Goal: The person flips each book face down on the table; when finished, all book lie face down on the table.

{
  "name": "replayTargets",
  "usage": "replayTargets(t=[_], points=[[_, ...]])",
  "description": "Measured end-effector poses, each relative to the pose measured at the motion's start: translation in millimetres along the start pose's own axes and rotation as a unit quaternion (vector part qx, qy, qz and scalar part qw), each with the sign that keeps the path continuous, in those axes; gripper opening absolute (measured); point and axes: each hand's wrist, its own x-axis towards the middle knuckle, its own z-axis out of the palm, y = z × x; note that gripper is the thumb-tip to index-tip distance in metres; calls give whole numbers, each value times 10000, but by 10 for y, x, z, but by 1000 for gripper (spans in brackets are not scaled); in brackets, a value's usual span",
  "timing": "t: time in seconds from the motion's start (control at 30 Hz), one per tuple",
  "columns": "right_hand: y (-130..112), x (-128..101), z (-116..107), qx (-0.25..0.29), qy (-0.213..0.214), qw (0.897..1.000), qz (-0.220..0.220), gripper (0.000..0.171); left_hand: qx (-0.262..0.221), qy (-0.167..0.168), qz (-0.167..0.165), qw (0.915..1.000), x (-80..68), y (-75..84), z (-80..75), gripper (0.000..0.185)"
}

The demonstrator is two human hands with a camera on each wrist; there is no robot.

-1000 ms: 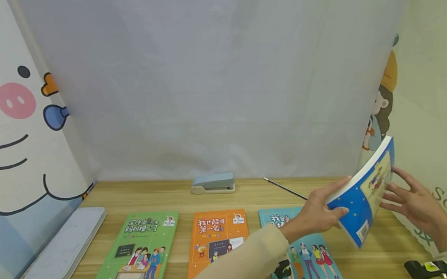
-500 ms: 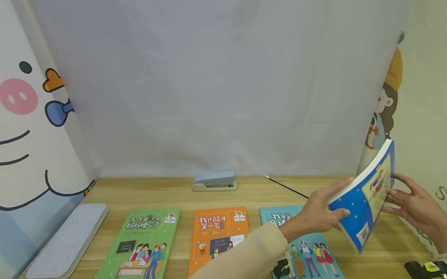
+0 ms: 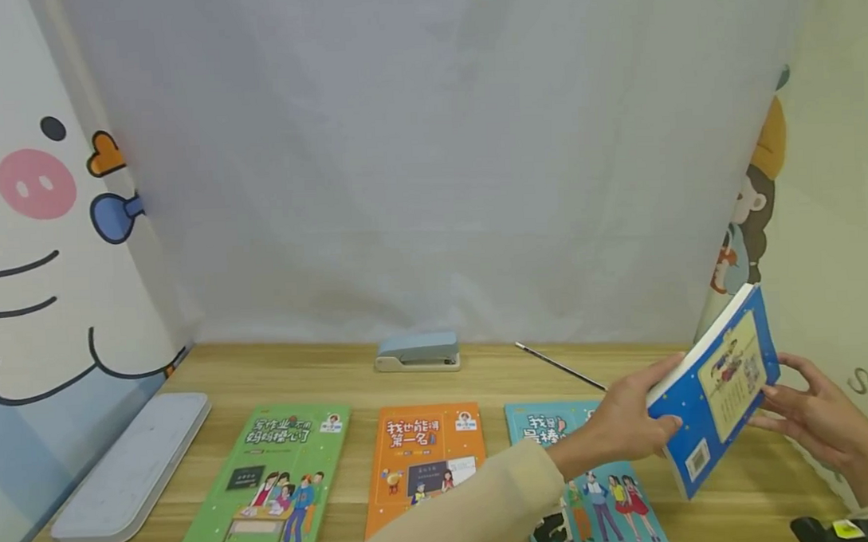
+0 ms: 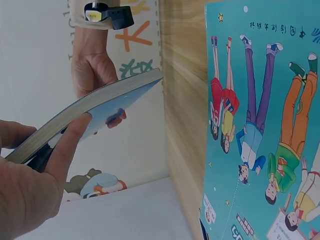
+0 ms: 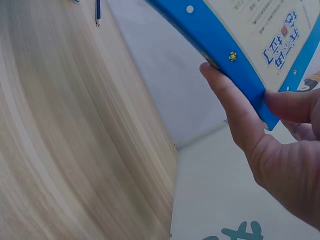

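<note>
A blue paperback book [image 3: 728, 376] is held tilted above the right side of the table, its back cover with a barcode towards the head camera. My left hand [image 3: 629, 416] pinches it along the white page edge, thumb on the back cover. At the opposite, spine side, my right hand [image 3: 816, 421] holds a corner between thumb and fingers; the right wrist view shows that thumb [image 5: 290, 106] on the cover. Beneath the left forearm lies a teal book [image 3: 607, 496], partly covered. An orange book [image 3: 425, 439] and a green book [image 3: 269, 484] lie further left.
Towards the back stands a blue-grey stapler [image 3: 418, 353]. A dark pencil [image 3: 559, 366] lies right of it, partly behind the left hand. A pale flat case [image 3: 132, 473] rests at the table's left edge. Curtains and printed panels enclose the table [image 3: 287, 372].
The blue book has turned, so more of its back cover faces the head camera, and its top has dropped slightly. Both hands remain on it. The other books have stayed put.
</note>
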Motion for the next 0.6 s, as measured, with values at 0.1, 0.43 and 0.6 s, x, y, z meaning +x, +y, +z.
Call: replayTargets(t=[0.1, 0.43, 0.6], points=[[3, -12, -12, -32, 45, 10000, -11, 48, 99, 109, -120, 9998, -14, 23, 32, 81], [27, -65, -97, 41, -143, 9997, -171, 50, 659, -47, -239, 9975, -93, 91, 157, 100], [18, -90, -137, -286, -93, 9994, -143, 49, 619, -413, -429, 9963, -113, 124, 195, 97]])
